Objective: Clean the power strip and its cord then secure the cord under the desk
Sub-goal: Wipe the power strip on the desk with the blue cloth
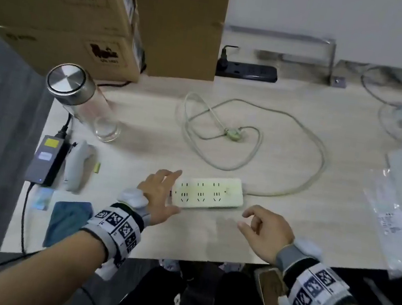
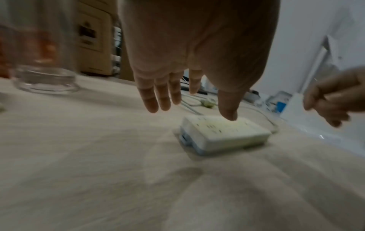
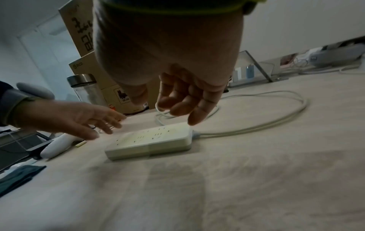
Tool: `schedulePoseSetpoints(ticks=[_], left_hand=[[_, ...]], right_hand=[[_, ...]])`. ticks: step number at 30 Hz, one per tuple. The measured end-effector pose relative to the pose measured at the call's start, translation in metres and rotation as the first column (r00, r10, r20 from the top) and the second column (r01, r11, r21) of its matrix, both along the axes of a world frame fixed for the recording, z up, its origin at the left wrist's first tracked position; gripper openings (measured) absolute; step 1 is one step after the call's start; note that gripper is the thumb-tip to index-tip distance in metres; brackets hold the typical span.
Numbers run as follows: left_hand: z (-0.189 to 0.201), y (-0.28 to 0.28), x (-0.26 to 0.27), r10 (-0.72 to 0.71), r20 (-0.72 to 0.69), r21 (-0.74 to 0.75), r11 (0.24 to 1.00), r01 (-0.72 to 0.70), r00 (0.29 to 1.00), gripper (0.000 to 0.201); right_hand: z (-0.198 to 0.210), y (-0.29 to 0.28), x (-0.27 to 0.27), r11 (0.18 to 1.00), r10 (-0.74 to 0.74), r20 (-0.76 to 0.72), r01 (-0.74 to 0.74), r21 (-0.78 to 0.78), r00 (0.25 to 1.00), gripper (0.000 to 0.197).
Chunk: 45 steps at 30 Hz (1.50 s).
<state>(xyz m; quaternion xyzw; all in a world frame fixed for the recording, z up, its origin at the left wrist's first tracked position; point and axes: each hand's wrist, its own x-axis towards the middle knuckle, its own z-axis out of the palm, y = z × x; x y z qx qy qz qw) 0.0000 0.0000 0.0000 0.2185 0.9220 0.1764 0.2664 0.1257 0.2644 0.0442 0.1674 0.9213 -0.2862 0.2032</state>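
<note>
White power strip (image 1: 208, 192) flat on surface (image 1: 276, 217); both hands' fingers apart, empty; head view alone shows blue cloth (image 1: 68, 219); glass bottle (image 1: 81, 101) looks empty.

The left hand (image 2: 197, 46) hangs over the desk (image 2: 98, 171) with fingers (image 2: 152, 100) spread and straight. Its thumb seems to touch the top of the white power strip (image 2: 223, 134), but blur makes this unsure. The right hand (image 2: 333, 100), loosely curled, is at the right edge. A glass bottle (image 2: 43, 78) stands at the left.
</note>
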Motion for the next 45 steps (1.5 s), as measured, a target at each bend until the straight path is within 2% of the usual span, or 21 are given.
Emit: schedulePoseSetpoints(ticks=[3,5,9,11,14,15,16,19,20,22,25,27,30,33,34,36,38,40,42,44,45], left_hand=[[-0.008,0.017,0.003,-0.099,-0.010,-0.124,0.988,0.097,0.995,0.100],[-0.012,0.027,0.004,-0.135,-0.024,-0.183,0.975,0.128,0.991,0.097],[-0.022,0.031,0.006,-0.132,-0.109,-0.171,0.979,0.112,0.985,0.078],[-0.022,0.027,0.006,-0.106,-0.086,-0.150,0.984,0.092,0.991,0.081],[-0.016,0.014,0.009,-0.008,-0.051,-0.166,0.986,-0.001,0.999,0.101],[-0.013,0.005,0.011,0.043,-0.059,-0.155,0.987,-0.051,0.997,0.102],[-0.010,-0.008,0.011,0.091,-0.097,-0.135,0.985,-0.104,0.991,0.095],[-0.009,-0.066,0.009,0.226,-0.254,-0.071,0.965,-0.251,0.941,0.058],[-0.006,-0.086,0.005,0.266,-0.282,-0.087,0.950,-0.300,0.922,0.050],[0.003,-0.117,-0.002,0.325,-0.226,-0.259,0.889,-0.378,0.918,0.052],[0.010,-0.141,-0.006,0.265,0.000,-0.581,0.785,-0.216,0.964,0.076],[0.008,-0.144,-0.005,0.178,0.045,-0.656,0.747,-0.105,0.983,0.076],[0.007,-0.145,-0.005,0.141,0.036,-0.707,0.703,-0.074,0.989,0.051],[0.013,-0.139,-0.008,0.027,0.102,-0.749,0.660,0.059,0.994,0.028],[0.013,-0.133,-0.008,-0.025,0.129,-0.727,0.678,0.112,0.991,0.025],[0.016,-0.116,-0.011,-0.076,0.145,-0.608,0.779,0.150,0.986,0.014],[0.026,-0.091,-0.016,-0.059,0.166,-0.381,0.917,0.119,0.984,0.007],[0.040,-0.058,-0.023,-0.071,0.251,-0.119,0.987,0.104,0.965,0.009],[0.052,-0.020,-0.027,-0.115,0.371,0.162,0.985,0.058,0.922,0.017],[0.063,0.013,-0.029,-0.147,0.515,0.418,0.903,-0.097,0.845,0.020],[0.067,0.026,-0.031,-0.147,0.565,0.497,0.846,-0.192,0.812,0.018]], right_hand=[[-0.008,-0.005,0.003,0.999,0.031,0.012,-0.031,0.016,0.999,0.021],[-0.014,-0.007,0.004,0.998,0.068,0.014,-0.069,0.004,0.998,0.033],[-0.026,-0.008,-0.009,0.989,0.145,0.020,-0.145,0.030,0.989,0.057],[-0.032,-0.010,-0.022,0.983,0.174,0.018,-0.175,0.059,0.985,0.065],[-0.041,-0.011,-0.039,0.968,0.222,-0.002,-0.220,0.123,0.975,0.072],[-0.043,-0.012,-0.043,0.965,0.228,-0.009,-0.224,0.138,0.974,0.072],[-0.045,-0.013,-0.046,0.962,0.234,-0.018,-0.229,0.146,0.972,0.071],[-0.047,-0.014,-0.049,0.958,0.258,-0.034,-0.251,0.141,0.965,0.067],[-0.047,-0.013,-0.049,0.956,0.263,-0.037,-0.256,0.142,0.964,0.065],[-0.048,-0.012,-0.050,0.949,0.286,-0.047,-0.276,0.152,0.957,0.062],[-0.048,-0.015,-0.052,0.942,0.312,-0.055,-0.301,0.148,0.949,0.060],[-0.048,-0.018,-0.054,0.941,0.320,-0.065,-0.308,0.142,0.945,0.059],[-0.048,-0.019,-0.056,0.942,0.323,-0.088,-0.311,0.127,0.942,0.058],[-0.045,-0.020,-0.059,0.943,0.322,-0.093,-0.310,0.125,0.942,0.057],[-0.044,-0.020,-0.059,0.944,0.319,-0.092,-0.308,0.117,0.943,0.056],[-0.040,-0.021,-0.061,0.952,0.303,-0.097,-0.295,0.083,0.948,0.056],[-0.033,-0.025,-0.064,0.960,0.279,-0.096,-0.279,0.017,0.955,0.057],[-0.024,-0.030,-0.068,0.961,0.258,-0.110,-0.267,-0.075,0.960,0.062],[-0.011,-0.037,-0.072,0.948,0.230,-0.134,-0.253,-0.191,0.964,0.073],[0.003,-0.042,-0.076,0.913,0.196,-0.140,-0.232,-0.336,0.971,0.078],[0.009,-0.042,-0.078,0.888,0.155,-0.124,-0.194,-0.416,0.980,0.074]])
